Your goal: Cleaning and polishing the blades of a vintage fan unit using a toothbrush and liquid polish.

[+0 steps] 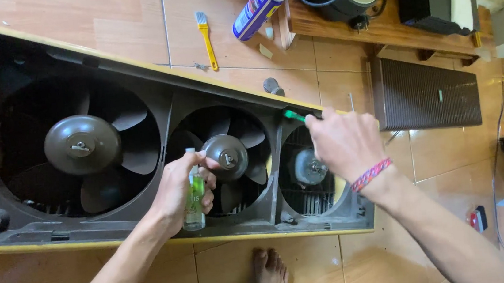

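The big fan box (pixel 135 79) lies flat on the tiled floor (pixel 130 24), with three fans in a row. The left hand (pixel 179 188) has its fingers wrapped around a small clear bottle (pixel 194 196) by the middle fan (pixel 226 157). The right hand (pixel 344 142) pinches a green-handled tool (pixel 294 116) at the small fan (pixel 310 166). It is best to go slowly, holding the tool steady and the bottle upright.

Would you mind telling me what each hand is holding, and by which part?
The left hand grips a small clear green bottle around its upper body. The right hand holds a green-handled tool by its handle; its working end is hidden.
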